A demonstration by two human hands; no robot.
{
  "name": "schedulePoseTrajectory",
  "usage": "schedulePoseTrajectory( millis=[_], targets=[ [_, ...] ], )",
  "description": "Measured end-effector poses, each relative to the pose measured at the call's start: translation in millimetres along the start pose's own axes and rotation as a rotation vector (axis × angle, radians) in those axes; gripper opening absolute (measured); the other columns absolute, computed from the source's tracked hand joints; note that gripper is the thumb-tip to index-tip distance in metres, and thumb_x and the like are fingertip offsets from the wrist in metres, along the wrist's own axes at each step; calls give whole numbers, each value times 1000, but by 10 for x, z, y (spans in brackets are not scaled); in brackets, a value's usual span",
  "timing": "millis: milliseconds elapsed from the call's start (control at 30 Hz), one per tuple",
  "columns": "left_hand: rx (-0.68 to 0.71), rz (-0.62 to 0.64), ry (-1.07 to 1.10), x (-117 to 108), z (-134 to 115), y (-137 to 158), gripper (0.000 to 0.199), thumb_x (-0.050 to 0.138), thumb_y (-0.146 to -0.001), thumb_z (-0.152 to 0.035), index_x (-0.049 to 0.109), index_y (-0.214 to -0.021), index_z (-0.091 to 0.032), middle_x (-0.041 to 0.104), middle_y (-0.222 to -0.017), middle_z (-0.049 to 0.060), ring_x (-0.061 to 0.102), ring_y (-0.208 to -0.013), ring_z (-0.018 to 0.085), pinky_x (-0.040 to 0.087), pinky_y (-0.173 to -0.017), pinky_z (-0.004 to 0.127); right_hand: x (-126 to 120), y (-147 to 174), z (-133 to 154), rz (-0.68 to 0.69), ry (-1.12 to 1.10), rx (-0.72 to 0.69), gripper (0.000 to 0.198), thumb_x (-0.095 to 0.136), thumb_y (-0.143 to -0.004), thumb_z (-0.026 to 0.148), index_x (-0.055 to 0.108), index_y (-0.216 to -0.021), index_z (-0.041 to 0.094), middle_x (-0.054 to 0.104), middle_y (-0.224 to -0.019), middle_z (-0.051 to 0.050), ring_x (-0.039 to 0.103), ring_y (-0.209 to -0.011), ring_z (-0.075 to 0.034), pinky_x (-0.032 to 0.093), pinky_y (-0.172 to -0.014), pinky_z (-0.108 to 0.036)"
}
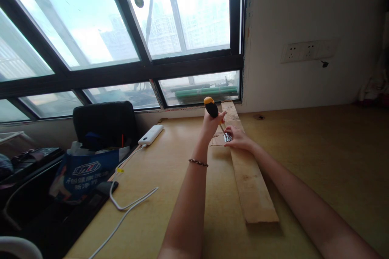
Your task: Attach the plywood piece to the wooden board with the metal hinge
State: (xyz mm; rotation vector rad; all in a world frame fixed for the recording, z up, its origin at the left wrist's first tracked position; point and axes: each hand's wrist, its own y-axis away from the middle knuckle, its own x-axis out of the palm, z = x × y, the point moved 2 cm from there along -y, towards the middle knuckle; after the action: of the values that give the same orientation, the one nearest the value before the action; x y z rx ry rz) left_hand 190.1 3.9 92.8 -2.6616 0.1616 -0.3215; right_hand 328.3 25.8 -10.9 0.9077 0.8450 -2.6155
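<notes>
My left hand [212, 124] is wrapped round the yellow and black handle of a screwdriver [211, 107]. Its shaft slants down to a small shiny metal plate [227, 137], perhaps a hinge, lying on wood. The fingers of my right hand [239, 139] pinch this plate from the right side. Under both hands a long wooden board [253, 188] runs from the window side towards me. A shorter piece of wood [216, 140] sticks out to the left beneath the plate. The exact contact of the screwdriver tip is too small to make out.
On the table [176, 170], a white power bank [151, 135] lies at the left edge with a white cable [133, 202] trailing from it. Beyond that edge stand a black chair [103, 123] and a blue bag [86, 174]. A window and a wall with sockets [310, 50] border the back.
</notes>
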Motion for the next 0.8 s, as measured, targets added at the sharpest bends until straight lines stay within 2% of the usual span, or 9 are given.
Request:
schedulePoseTrajectory(
  millis=[133, 233, 367, 533, 667, 800],
  targets=[
    [-55, -102, -81, -17, 10, -10, 29, 75, -51, -28, 50, -53, -13, 54, -49, 2, 53, -47, 12, 40, -49, 24, -1, 2, -2, 9, -5, 9, 65, 77, -49, 37, 49, -104, 18, 57, -106, -9, 54, -99, -24, 42, -87, -38],
    [8, -152, -183, -30, -36, 14, 28, 76, -49, -30, 55, -54, -13, 56, -53, 3, 53, -50, 11, 39, -50, 23, 3, 5, -8, 9, -1, 4, 64, 77, -50, 38, 50, -104, 17, 56, -107, -10, 55, -98, -24, 42, -87, -38],
    [107, -204, -303, -48, -80, 43, 30, 76, -48, -34, 55, -55, -14, 51, -51, -2, 44, -48, 7, 33, -46, 21, 15, 2, -20, 14, -1, 1, 64, 77, -50, 38, 50, -104, 17, 55, -108, -10, 55, -99, -24, 43, -87, -38],
    [153, -196, -444, -53, -125, 69, 32, 73, -51, -39, 56, -65, -15, 51, -56, -3, 44, -52, 8, 35, -50, 21, 12, 1, -19, 5, -5, 6, 64, 77, -49, 37, 51, -104, 17, 55, -107, -9, 55, -98, -24, 43, -88, -39],
    [223, -264, -644, -59, -216, 94, 36, 75, -48, -36, 52, -69, -17, 53, -60, -3, 49, -57, 11, 36, -52, 21, 4, 6, -14, 5, -24, 8, 65, 78, -49, 36, 50, -105, 17, 56, -108, -10, 54, -100, -24, 42, -88, -39],
    [210, -181, -583, -4, -264, 99, 37, 71, -56, -27, 46, -82, -19, 58, -67, -2, 56, -62, 13, 40, -56, 23, 13, -3, -24, 0, -5, 5, 67, 78, -47, 37, 50, -105, 17, 56, -107, -10, 54, -100, -24, 42, -88, -39]
  ],
)
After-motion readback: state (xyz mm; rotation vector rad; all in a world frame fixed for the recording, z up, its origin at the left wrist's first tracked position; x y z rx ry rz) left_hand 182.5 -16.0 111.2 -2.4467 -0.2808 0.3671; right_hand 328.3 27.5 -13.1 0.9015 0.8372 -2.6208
